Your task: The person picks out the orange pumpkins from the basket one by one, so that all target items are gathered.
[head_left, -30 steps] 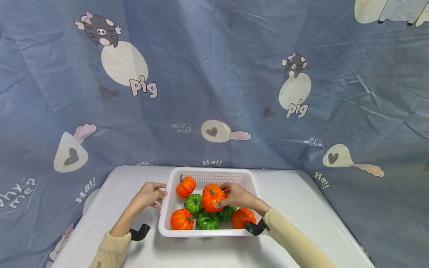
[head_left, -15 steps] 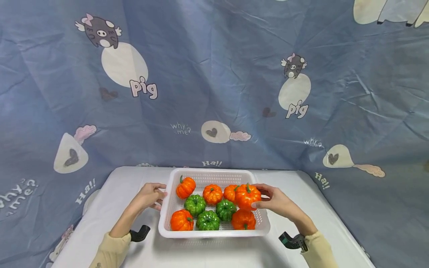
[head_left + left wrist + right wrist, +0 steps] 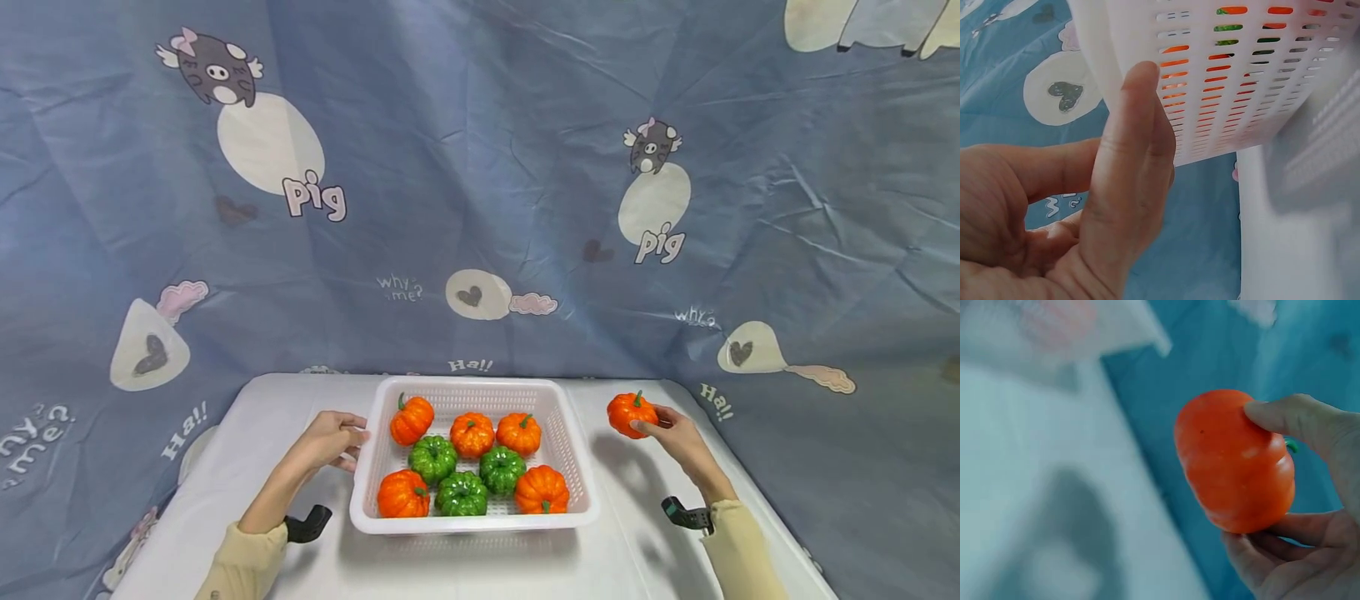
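Note:
An orange toy pumpkin [image 3: 632,415] with a green stem is held up over the table, right of the basket. My right hand [image 3: 678,437] grips it between thumb and fingers, as the pumpkin [image 3: 1235,461] in the right wrist view also shows. At the basket's left side, my left hand [image 3: 330,439] has its fingertips right at the outer wall. Its fingers [image 3: 1127,162] look fairly straight in the left wrist view. The white plastic basket [image 3: 474,523] holds several orange pumpkins, such as one orange pumpkin [image 3: 542,492], and three green pumpkins, among them a green pumpkin [image 3: 461,494].
The basket stands mid-table on a white table top [image 3: 465,575]. White cloth-like surface [image 3: 622,500] extends right of it, under the raised pumpkin's shadow. Behind hangs a blue printed curtain [image 3: 390,208]. A black camera mount [image 3: 307,525] sits on the left wrist.
My right hand has carried the orange pumpkin from over the basket's middle, past its right rim, out to the right. My left hand stays at the basket's left side.

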Demonstrator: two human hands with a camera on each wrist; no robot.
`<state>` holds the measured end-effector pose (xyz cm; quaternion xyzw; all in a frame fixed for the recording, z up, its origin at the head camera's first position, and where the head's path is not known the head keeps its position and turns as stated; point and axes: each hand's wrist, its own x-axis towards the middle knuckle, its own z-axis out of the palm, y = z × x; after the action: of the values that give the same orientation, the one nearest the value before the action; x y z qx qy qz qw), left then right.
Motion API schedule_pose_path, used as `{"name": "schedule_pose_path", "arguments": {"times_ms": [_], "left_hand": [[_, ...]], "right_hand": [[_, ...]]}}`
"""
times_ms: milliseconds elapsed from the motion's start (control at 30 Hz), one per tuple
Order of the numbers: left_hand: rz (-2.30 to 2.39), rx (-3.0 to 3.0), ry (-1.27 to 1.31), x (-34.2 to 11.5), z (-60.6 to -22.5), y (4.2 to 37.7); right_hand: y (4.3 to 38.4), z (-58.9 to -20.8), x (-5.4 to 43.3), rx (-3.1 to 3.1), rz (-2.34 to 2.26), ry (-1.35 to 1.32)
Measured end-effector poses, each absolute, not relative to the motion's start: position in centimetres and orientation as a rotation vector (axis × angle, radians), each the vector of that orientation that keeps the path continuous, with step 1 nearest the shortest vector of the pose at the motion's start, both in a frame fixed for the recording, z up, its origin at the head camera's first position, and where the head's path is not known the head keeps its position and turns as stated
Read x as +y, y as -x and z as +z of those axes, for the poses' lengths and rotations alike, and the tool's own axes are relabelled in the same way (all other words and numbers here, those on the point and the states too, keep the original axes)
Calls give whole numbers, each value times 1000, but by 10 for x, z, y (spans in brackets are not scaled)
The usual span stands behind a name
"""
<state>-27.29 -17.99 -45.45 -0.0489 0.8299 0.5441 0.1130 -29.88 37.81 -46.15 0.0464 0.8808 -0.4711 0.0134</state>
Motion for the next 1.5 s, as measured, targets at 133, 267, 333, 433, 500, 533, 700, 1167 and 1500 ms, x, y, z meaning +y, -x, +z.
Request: {"name": "schedule_pose_path", "arguments": {"times_ms": [133,267,333,433,500,533,700,1167,1500], "left_hand": [[1605,2426,139,-180,-455,274],[1605,2427,126,-180,-453,274],[1597,2429,125,-180,-453,274],[1592,2427,132,-180,-453,273],[1590,2427,136,-181,-454,273],[1590,2427,135,-181,-455,273],[1587,2434,129,-183,-455,272],[1597,2429,121,-182,-456,273],[1599,2431,120,-182,-455,273]], "right_hand": [[316,-483,388,2733,-1488,-224],[327,-502,391,2732,-1497,-256],[329,-511,391,2717,-1509,-270],[329,-524,391,2702,-1502,-287],[329,-531,390,2695,-1499,-305],[329,-533,390,2699,-1494,-315],[328,-538,390,2705,-1494,-344],[308,-501,380,2794,-1544,-322],[259,-459,328,2810,-1613,124]]}}
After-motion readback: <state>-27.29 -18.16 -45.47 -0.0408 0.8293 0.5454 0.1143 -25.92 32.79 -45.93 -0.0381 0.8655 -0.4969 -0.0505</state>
